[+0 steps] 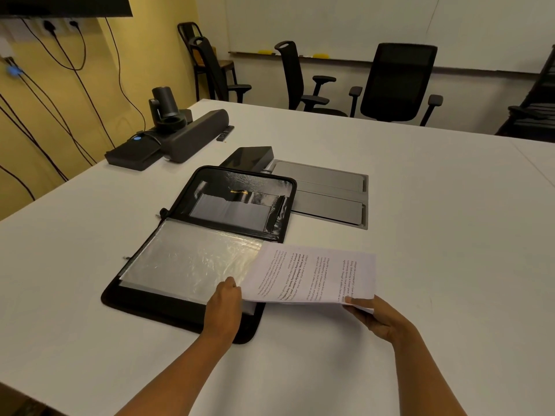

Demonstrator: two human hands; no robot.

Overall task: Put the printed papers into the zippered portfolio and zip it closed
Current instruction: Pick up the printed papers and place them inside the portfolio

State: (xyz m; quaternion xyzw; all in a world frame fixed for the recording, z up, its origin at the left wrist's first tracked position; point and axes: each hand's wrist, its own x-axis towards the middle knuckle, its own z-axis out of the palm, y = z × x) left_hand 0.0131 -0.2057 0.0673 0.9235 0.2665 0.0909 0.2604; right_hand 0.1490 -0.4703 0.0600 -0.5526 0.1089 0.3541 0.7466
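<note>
A black zippered portfolio [180, 310] lies open on the white table, its far flap [240, 181] flat and a clear plastic sleeve [192, 259] covering its near half. The printed papers [312, 274] hang a little above the table at the portfolio's right edge, their left end over the sleeve's right side. My right hand [375, 316] pinches the papers at their near right corner. My left hand [225, 301] rests on the sleeve's near right corner, fingers curled at the sleeve's edge beside the papers; whether it pinches the sleeve is unclear.
A grey recessed cable hatch [330, 193] and a black box [249, 157] sit just beyond the portfolio. A conference camera and speaker bar [180, 130] stand at the far left of the table [420, 205]. Office chairs [396, 82] line the far side.
</note>
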